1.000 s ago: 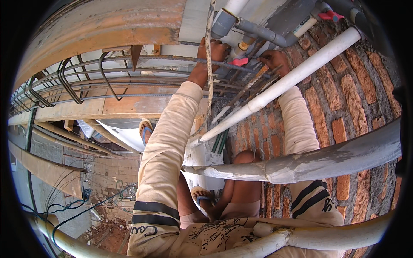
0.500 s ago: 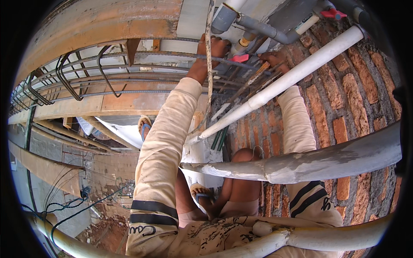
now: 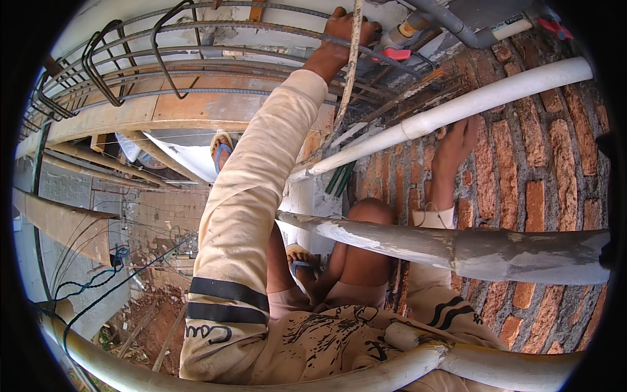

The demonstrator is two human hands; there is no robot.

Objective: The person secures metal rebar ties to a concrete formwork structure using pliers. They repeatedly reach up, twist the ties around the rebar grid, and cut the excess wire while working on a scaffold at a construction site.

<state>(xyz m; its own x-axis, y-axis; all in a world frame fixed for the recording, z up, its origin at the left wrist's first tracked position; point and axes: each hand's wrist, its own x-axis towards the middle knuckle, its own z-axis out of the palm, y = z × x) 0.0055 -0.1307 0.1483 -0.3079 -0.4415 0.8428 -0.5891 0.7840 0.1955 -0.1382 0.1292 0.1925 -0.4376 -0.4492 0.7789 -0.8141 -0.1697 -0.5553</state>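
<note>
My left hand (image 3: 345,38) is raised to the steel reinforcing bars (image 3: 281,27) at the top. Its fingers are curled closed, and whatever lies inside them is hidden. A thin, rough pale rod (image 3: 353,62) crosses in front of it. Just right of the hand is a valve with a red handle (image 3: 396,54) on grey pipework (image 3: 450,23). My right hand (image 3: 453,149) is against the brick wall (image 3: 503,163), just below a slanting white pipe (image 3: 437,119). Its fingers are stretched out, with nothing seen in them.
A thick grey pipe (image 3: 418,245) crosses between my arms, and a pale pole (image 3: 261,379) runs along the bottom. Wooden boards (image 3: 196,104) lie under the rebar cage at left. Dark cords (image 3: 98,287) hang at lower left above rubble ground (image 3: 157,320). Another red valve handle (image 3: 554,27) is at upper right.
My right hand has come down from the bar ends near the valve to below the white pipe. My left hand stays by the bars while the whole view has shifted.
</note>
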